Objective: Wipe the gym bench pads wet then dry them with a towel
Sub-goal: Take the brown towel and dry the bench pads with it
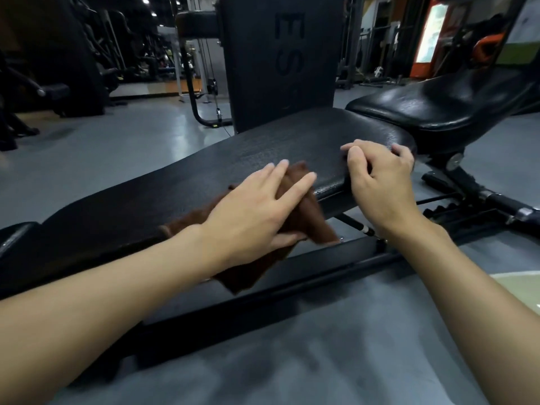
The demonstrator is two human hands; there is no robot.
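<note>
A long black bench pad [204,171] runs from lower left to upper right across the view. A brown cloth [306,217] lies over its near edge and hangs down the side. My left hand [251,211] presses flat on the cloth, fingers spread, thumb tucked under the cloth's edge. My right hand [380,182] grips the near right corner of the same pad, fingers curled over the top. The black seat pad [438,103] sits just past that corner, tilted up to the right.
The bench's black steel frame [292,276] runs along the grey floor below the pad. A tall black upright pad [280,59] stands behind the bench. Gym machines fill the left background. A pale round basin rim [520,287] shows at the right edge.
</note>
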